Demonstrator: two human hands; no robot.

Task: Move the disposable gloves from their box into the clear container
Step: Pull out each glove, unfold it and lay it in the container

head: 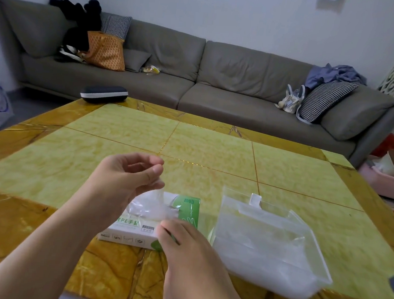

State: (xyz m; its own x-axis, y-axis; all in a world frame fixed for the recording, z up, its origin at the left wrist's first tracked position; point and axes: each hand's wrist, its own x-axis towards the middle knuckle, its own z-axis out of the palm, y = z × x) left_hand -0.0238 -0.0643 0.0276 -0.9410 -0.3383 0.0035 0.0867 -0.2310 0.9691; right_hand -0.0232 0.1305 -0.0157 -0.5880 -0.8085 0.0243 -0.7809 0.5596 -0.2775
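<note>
A white and green glove box (136, 230) lies flat on the yellow table (191, 149), near its front edge. My left hand (127, 176) hovers above the box and pinches a thin clear glove (150, 207) between thumb and forefinger, the glove stretching down to the box's opening. My right hand (189, 251) rests on the box's right end, its fingers curled over the green edge. The clear container (266, 241) stands just right of the box, with several clear gloves lying inside it.
A dark case with a white stripe (104, 94) sits at the table's far left corner. A grey sofa (221, 80) with cushions, bags and clothes runs behind the table. A pink bin (383, 182) stands on the floor at the right.
</note>
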